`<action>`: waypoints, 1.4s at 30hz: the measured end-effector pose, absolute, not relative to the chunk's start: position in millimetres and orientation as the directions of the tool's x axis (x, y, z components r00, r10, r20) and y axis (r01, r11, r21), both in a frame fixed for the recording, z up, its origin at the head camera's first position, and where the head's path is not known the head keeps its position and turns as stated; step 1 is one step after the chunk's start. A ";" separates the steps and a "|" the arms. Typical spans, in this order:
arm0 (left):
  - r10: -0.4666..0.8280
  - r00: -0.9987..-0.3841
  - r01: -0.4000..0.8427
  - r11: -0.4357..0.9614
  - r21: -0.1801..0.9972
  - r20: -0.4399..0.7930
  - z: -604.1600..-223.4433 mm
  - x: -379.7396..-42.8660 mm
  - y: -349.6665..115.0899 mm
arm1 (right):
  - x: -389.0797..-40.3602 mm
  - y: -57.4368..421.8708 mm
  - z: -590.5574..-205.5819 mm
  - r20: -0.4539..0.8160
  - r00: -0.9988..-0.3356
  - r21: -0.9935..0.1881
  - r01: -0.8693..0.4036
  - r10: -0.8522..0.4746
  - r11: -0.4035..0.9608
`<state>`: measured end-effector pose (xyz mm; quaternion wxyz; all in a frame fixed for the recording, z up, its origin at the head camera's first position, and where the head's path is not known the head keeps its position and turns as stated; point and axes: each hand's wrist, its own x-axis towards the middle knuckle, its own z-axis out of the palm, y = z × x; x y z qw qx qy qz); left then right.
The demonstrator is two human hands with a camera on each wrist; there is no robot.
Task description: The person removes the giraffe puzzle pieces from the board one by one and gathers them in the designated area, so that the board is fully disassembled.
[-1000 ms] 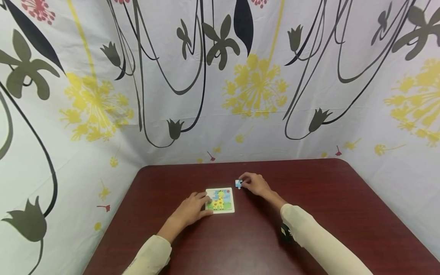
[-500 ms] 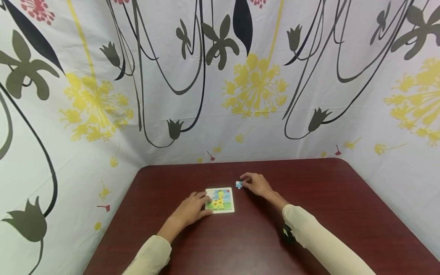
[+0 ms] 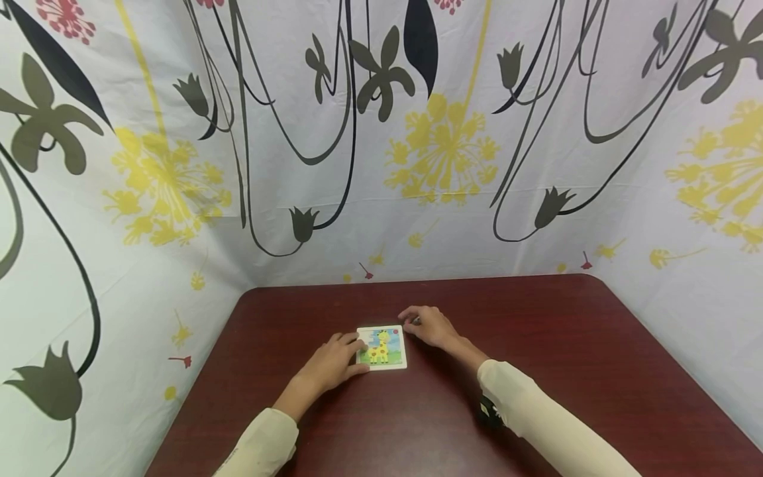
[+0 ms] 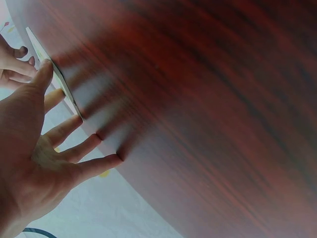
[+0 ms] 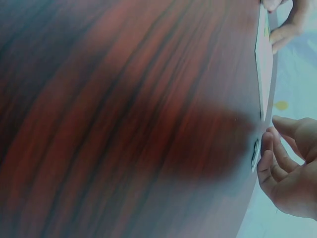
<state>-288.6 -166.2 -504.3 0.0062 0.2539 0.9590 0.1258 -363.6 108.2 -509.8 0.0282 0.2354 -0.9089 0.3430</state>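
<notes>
A small square jigsaw puzzle [image 3: 390,358] with a yellow giraffe picture and white border lies flat on the table. My left hand [image 3: 334,359] rests at its left side, fingers spread and fairly straight. In the left wrist view its thumb [image 4: 44,69] touches the puzzle's edge, with other fingertips along the edge and on the tabletop. Just off the puzzle's upper right corner is my right hand [image 3: 430,326], fingers loosely bent and thumb apart. Against its bent fingers lies a small puzzle piece [image 5: 256,154], seen edge-on in the right wrist view; the hand mostly hides it from the head view.
A dark red wood-grain table [image 3: 536,358] with rounded far corners spreads under both hands. Flower-printed white cloth [image 3: 369,185] hangs behind it and along the sides. A dark band [image 3: 491,409] shows under the right sleeve [image 3: 524,404].
My right hand has shifted left and slightly nearer the puzzle, so the blue and white piece that showed beside its fingertips is now covered. The left hand and giraffe puzzle have stayed put.
</notes>
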 end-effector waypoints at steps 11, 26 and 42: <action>0.485 -0.874 0.477 0.844 0.245 0.033 -501.7 -288.8 -165.2 | -357.2 81.3 -509.4 0.206 -0.862 -0.618 -0.481 -0.463 0.621; 0.499 -0.866 0.494 0.835 0.241 0.045 -500.4 -287.3 -166.1 | -355.6 62.8 -508.0 0.164 -0.838 -0.607 -0.501 -0.520 0.617; 0.497 -0.867 0.491 0.836 0.243 0.040 -499.6 -287.8 -164.6 | -361.4 57.9 -505.8 0.063 -0.771 -0.580 -0.545 -0.634 0.605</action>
